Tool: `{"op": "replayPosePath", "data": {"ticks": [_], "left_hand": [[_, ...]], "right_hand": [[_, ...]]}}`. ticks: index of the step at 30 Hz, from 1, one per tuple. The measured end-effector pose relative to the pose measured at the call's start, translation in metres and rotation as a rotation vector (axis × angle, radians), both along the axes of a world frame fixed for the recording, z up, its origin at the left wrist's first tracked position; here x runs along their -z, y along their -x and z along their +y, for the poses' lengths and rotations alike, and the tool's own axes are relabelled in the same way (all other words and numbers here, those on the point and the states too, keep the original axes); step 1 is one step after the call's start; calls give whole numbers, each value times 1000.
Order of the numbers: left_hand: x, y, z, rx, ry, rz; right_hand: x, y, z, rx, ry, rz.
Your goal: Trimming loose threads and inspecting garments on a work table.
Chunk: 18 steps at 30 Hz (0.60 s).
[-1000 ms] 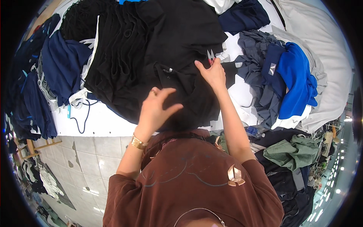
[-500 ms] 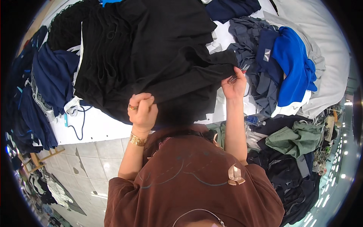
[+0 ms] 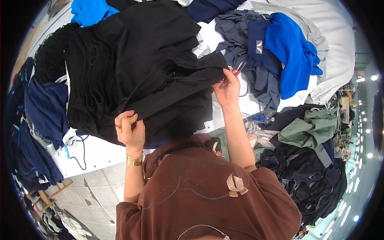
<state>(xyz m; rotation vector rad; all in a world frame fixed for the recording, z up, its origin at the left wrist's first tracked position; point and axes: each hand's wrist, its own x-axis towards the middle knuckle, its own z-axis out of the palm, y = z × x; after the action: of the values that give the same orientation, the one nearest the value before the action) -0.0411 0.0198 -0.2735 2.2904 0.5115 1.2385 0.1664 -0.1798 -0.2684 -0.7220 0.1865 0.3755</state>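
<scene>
A black garment (image 3: 170,93) is stretched between my hands, its long folded edge band running slantwise over other black cloth. My left hand (image 3: 130,130) is closed, thumb and fingers pinching the band's near left end; a ring and a gold-coloured bracelet (image 3: 134,160) show on that side. At the right end of the band, my right hand (image 3: 228,90) grips the fabric between thumb and fingers. Tucked in the same hand are small thread snips (image 3: 239,69), their metal tips pointing up and away, with a bit of red. Fingers partly hide the snips' body.
Folded black pieces (image 3: 90,66) lie stacked to the left, navy cloth (image 3: 46,102) beyond them. On the right are crumpled dark grey cloth (image 3: 240,34), a bright blue garment (image 3: 290,52) and a small plastic bottle (image 3: 262,118). The white table's front edge (image 3: 90,170) runs close before me.
The whole view has shifted, so the table's things sit farther left. My left hand has loosened from a tight fist to a pinch, and the band looks straighter. The snips' tips show more.
</scene>
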Motion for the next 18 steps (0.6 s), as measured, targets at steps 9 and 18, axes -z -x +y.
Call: {"op": "replayPosePath", "data": {"ticks": [9, 18], "left_hand": [[3, 1, 1, -14, -27, 28], [-13, -2, 6, 50, 55, 41]], "right_hand": [[-9, 6, 0, 45, 16, -135], [-11, 2, -10, -3, 356, -322]]}}
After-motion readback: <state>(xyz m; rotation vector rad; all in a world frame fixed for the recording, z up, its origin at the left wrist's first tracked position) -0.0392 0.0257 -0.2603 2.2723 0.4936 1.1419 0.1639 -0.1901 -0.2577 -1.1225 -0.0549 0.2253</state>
